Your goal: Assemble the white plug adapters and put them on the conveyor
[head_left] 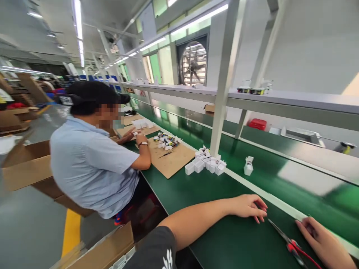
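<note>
My left hand (250, 206) reaches across the green bench, palm down, its fingers loosely bent and apart, with nothing visible in them. Close by its fingertips is the tip of a pair of long-nose pliers (291, 244) with red handles, lying on the bench between my hands. At the right edge, my right hand (322, 235) rests beside the pale strip, fingers curled inward; whether they hold anything is hidden. Beyond my left hand stands a small white plastic housing (248, 166) with its lid up. Several similar white housings (206, 160) are grouped further left, by the post.
A co-worker (98, 157) sits at the left, handling a small white part above a cardboard sheet (171, 160) with wired parts (166, 140). A white post (224, 82) rises from the bench, bearing a shelf (294, 104). An open carton (106, 246) stands below my left arm.
</note>
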Action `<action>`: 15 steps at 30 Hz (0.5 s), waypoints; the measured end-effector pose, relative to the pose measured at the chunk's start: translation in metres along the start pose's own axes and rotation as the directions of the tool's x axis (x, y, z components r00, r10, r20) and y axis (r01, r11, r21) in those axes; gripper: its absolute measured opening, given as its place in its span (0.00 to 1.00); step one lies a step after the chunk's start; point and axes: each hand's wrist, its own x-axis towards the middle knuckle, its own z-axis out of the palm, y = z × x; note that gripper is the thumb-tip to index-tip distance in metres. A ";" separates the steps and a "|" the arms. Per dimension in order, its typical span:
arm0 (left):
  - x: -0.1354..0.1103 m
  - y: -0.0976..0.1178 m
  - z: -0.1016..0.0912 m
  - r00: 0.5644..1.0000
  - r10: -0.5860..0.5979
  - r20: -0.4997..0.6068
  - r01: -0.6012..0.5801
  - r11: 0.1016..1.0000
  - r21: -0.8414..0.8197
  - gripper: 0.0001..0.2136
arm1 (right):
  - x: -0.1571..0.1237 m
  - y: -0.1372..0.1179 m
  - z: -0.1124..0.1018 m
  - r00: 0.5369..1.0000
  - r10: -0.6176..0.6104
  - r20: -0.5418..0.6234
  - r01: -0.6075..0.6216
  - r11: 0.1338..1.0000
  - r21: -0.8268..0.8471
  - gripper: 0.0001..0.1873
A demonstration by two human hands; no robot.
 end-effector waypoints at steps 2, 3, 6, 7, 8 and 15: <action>-0.001 0.001 -0.001 1.000 0.019 -0.015 -0.019 1.000 0.014 0.26 | 0.000 -0.003 0.000 0.993 0.038 0.115 -0.043 0.998 0.040 0.24; -0.002 0.000 -0.001 1.000 0.021 -0.010 -0.021 1.000 0.023 0.26 | 0.001 -0.006 -0.001 0.988 0.060 0.145 -0.068 0.997 0.049 0.24; -0.001 -0.003 -0.002 1.000 0.023 -0.016 -0.022 0.998 0.057 0.28 | 0.003 -0.015 -0.003 0.981 0.092 0.169 -0.101 0.994 0.046 0.25; -0.002 -0.004 -0.001 0.999 0.024 -0.021 -0.023 0.997 0.070 0.28 | 0.003 -0.018 -0.003 0.982 0.093 0.161 -0.101 0.994 0.039 0.25; -0.002 -0.005 -0.001 0.999 0.026 -0.024 -0.023 0.996 0.085 0.28 | 0.003 -0.021 -0.004 0.983 0.098 0.156 -0.104 0.994 0.032 0.24; -0.009 -0.003 0.003 0.999 0.046 -0.021 -0.042 0.983 0.177 0.24 | 0.000 -0.039 -0.011 0.988 0.105 0.110 -0.107 0.994 0.011 0.22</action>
